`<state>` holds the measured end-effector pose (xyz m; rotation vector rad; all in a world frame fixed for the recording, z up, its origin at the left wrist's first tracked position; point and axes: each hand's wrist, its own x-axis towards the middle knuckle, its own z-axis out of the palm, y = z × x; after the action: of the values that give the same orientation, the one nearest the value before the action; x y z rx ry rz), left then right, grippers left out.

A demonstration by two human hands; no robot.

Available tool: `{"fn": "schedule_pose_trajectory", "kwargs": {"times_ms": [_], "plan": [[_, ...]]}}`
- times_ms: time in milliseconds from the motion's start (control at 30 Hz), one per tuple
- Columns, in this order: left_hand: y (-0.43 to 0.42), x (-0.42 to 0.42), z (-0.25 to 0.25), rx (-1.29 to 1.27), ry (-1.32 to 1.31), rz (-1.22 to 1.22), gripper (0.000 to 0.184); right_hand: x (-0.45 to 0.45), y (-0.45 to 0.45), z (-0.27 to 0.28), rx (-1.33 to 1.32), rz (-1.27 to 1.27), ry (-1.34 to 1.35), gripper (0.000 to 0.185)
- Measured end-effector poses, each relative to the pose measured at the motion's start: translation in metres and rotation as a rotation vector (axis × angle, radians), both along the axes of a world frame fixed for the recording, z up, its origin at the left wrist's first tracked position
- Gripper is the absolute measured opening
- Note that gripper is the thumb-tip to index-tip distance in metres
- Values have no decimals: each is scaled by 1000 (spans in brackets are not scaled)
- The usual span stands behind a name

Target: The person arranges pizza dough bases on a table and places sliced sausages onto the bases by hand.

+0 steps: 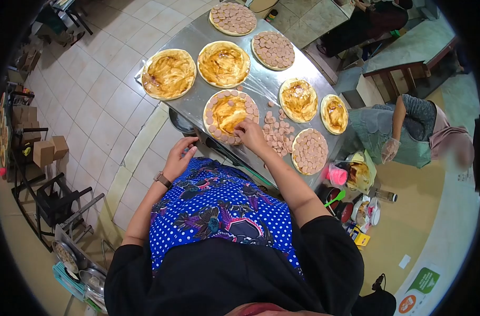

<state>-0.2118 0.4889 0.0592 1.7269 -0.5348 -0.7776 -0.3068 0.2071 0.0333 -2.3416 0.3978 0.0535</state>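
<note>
A round of sauced dough point(227, 120) lies near the table's front edge, sausage slices ringing its rim and part of its middle bare. Over its right side, my right hand point(250, 135) is closed in a pinch with fingertips close to the sauce; what is between them is hidden. My left hand point(181, 156) hangs short of the table edge, fingers loosely bent and apart, with nothing visible in it. Loose sausage slices point(278, 132) are heaped just right of my right hand. Beside that heap sits a round covered in slices point(309, 151).
More sauced rounds point(169, 74) and slice-covered rounds point(273, 50) share the metal table point(190, 108). At its right end, a person in a green striped apron wears a clear glove point(390, 150). Bowls, a green spoon point(335, 198) and packets stand nearby. Another person point(374, 23) is farther back.
</note>
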Motion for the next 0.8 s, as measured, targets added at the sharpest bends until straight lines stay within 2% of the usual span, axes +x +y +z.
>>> {"fn": "schedule_pose_trajectory", "kwargs": {"times_ms": [100, 167, 300, 367, 467, 600, 800], "plan": [[2, 0, 3, 14, -14, -4, 31, 6, 4, 11, -94, -20, 46, 14], [3, -1, 3, 14, -14, 6, 31, 11, 5, 21, 170, -164, 132, 16], [2, 3, -8, 6, 0, -1, 30, 21, 15, 11, 242, -142, 196, 17], [0, 4, -5, 4, 2, -6, 30, 22, 20, 2, -65, -31, 143, 16], [-1, 5, -5, -2, -7, -6, 30, 16, 19, 9, -119, -96, 14, 14], [-1, 6, -11, -4, 3, -5, 30, -7, 6, 22, -106, -106, -8, 10], [-5, 2, -13, 5, -54, -66, 30, -35, 13, 5, -218, 50, -74, 7]]}}
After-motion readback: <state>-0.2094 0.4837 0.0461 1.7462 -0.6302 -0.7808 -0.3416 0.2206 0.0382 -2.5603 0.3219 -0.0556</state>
